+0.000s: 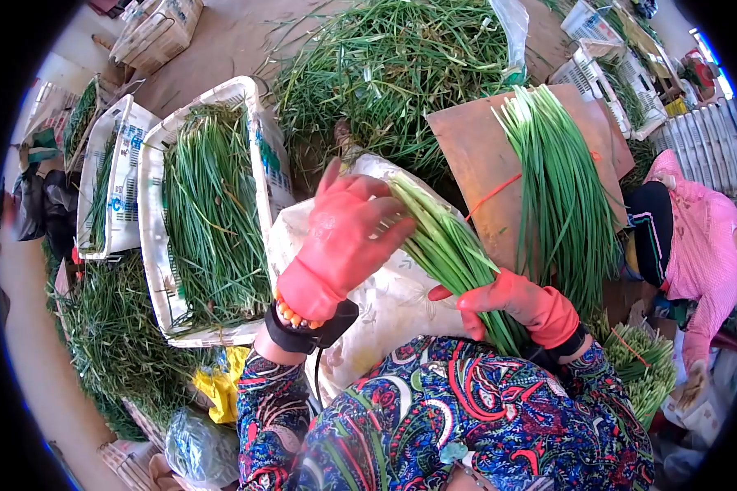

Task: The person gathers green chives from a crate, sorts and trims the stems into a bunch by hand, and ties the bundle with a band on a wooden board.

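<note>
My right hand [520, 309], in a red rubber glove, is closed around a small bunch of garlic chives [454, 245]. The bunch slants across my lap, pale stem ends up and to the left, green leaves down toward my body. Beside the pale ends is my left hand [344, 233], gloved alike, its fingers apart; whether the fingertips touch the stems I cannot tell. A larger pile of chives [557, 172] lies on a brown board [467, 147] to the right, with a red tie [497, 196] near it. White sheeting [377, 286] covers my lap.
On the left stands a white plastic crate [151, 237] full of chives, with another crate [131, 176] behind it. Loose leaves [393, 74] are heaped ahead. Tied bundles [643, 364] sit at my right, where a person in a pink top [700, 245] bends down.
</note>
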Tool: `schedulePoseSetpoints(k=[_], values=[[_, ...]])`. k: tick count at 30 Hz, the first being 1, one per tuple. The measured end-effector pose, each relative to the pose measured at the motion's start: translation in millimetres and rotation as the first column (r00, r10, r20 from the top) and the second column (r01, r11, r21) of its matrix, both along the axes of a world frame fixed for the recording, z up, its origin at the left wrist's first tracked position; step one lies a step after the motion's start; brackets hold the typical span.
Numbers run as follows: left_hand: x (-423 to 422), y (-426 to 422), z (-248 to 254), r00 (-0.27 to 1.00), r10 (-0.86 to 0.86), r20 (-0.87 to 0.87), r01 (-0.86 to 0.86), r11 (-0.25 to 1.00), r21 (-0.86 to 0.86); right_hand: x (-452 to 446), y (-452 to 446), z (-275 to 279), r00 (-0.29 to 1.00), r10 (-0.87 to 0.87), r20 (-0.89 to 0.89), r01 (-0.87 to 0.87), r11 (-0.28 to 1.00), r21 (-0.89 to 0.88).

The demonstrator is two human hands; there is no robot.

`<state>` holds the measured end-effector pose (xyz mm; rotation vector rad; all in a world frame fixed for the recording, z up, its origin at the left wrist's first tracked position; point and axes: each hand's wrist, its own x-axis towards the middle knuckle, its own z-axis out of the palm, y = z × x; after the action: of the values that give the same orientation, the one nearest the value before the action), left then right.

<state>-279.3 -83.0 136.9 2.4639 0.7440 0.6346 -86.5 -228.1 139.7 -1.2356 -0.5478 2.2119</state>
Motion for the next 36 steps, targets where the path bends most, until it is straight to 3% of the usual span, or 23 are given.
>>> schedulePoseSetpoints(k=[4, 8, 11, 14, 16, 17, 18, 20, 21, 22, 23, 25, 27, 28, 29, 30, 32, 35, 36], values=[[0.4, -2.8, 0.8, 0.993, -0.107, 0.052, 0.113, 0.986, -0.126, -1.9, -0.9, 1.1, 1.0, -0.024, -0.006, 0.024, 0.999, 0.025], [2.0, 0.9, -2.9, 0.981, -0.183, 0.065, 0.182, 0.983, 0.025, -0.6, -1.4, -4.4, 0.999, -0.03, -0.039, 0.03, 1.0, -0.002], [-2.5, 1.1, -5.8, 0.976, -0.188, 0.106, 0.201, 0.97, -0.135, -4.1, -1.1, -2.0, 0.997, -0.052, -0.064, 0.052, 0.999, -0.012], [-3.6, -1.2, -25.5, 0.949, -0.009, 0.314, 0.115, 0.94, -0.322, -5.0, -2.3, -4.6, 0.996, -0.076, -0.045, 0.075, 0.997, -0.018], [-1.3, 12.8, -27.0, 0.904, 0.117, 0.411, -0.01, 0.967, -0.253, -1.9, -6.1, -11.8, 0.994, -0.09, -0.057, 0.091, 0.996, 0.012], [-9.8, 25.8, -33.4, 0.865, 0.242, 0.44, -0.091, 0.937, -0.336, 1.0, -8.7, -13.7, 0.993, -0.098, -0.061, 0.1, 0.995, 0.026], [-22.0, 47.4, -34.3, 0.882, 0.319, 0.347, -0.264, 0.944, -0.197, 5.1, -10.2, -12.8, 0.993, -0.092, -0.079, 0.092, 0.996, 0.0], [-53.0, 91.6, -37.5, 0.776, 0.563, 0.283, -0.558, 0.823, -0.107, 13.7, -10.9, -7.7, 0.99, -0.081, -0.115, 0.076, 0.996, -0.048], [-77.4, 119.7, -57.9, 0.647, 0.704, 0.292, -0.641, 0.71, -0.291, 13.9, -11.0, -3.3, 0.989, -0.11, -0.096, 0.106, 0.994, -0.041], [-90.3, 130.3, -48.7, 0.584, 0.812, -0.025, -0.807, 0.576, -0.132, 12.4, -10.2, 2.4, 0.987, -0.14, -0.079, 0.137, 0.99, -0.032], [-113.1, 145.4, -63.2, 0.516, 0.834, -0.197, -0.817, 0.548, 0.181, 11.8, -10.5, 2.3, 0.984, -0.166, -0.069, 0.164, 0.986, -0.035], [-105.5, 137.2, -76.4, 0.434, 0.9, 0.048, -0.67, 0.287, 0.684, 11.2, -12.5, -1.8, 0.975, -0.213, -0.055, 0.21, 0.976, -0.057], [-55.3, 90.2, -27.0, 0.779, 0.616, 0.118, -0.608, 0.696, 0.381, 12.1, -12.7, -5.3, 0.975, -0.219, -0.045, 0.216, 0.974, -0.064], [-35.8, 65.8, -12.1, 0.888, 0.45, 0.095, -0.452, 0.892, 0.004, 12.9, -11.1, -5.7, 0.979, -0.201, -0.036, 0.199, 0.979, -0.051], [-19.3, 41.1, -4.6, 0.949, 0.276, 0.153, -0.205, 0.906, -0.37, 11.8, -8.9, -6.1, 0.983, -0.182, -0.029, 0.181, 0.983, -0.031], [-8.3, 13.1, -4.7, 0.954, 0.213, 0.209, -0.088, 0.871, -0.484, 10.7, -6.7, -6.5, 0.986, -0.164, -0.022, 0.164, 0.986, -0.012], [12.6, -18.4, -8.2, 0.975, 0.091, 0.201, 0.054, 0.786, -0.616, 10.1, -3.9, -9.6, 0.989, -0.146, -0.003, 0.146, 0.989, 0.03], [20.8, -24.0, -13.8, 0.985, 0.146, 0.089, -0.002, 0.532, -0.847, 9.6, -3.2, -11.5, 0.989, -0.145, 0.034, 0.142, 0.988, 0.066], [22.0, -25.7, -16.0, 0.977, 0.17, 0.132, 0.033, 0.486, -0.874, 9.1, -3.4, -10.6, 0.988, -0.148, 0.039, 0.145, 0.987, 0.063]])
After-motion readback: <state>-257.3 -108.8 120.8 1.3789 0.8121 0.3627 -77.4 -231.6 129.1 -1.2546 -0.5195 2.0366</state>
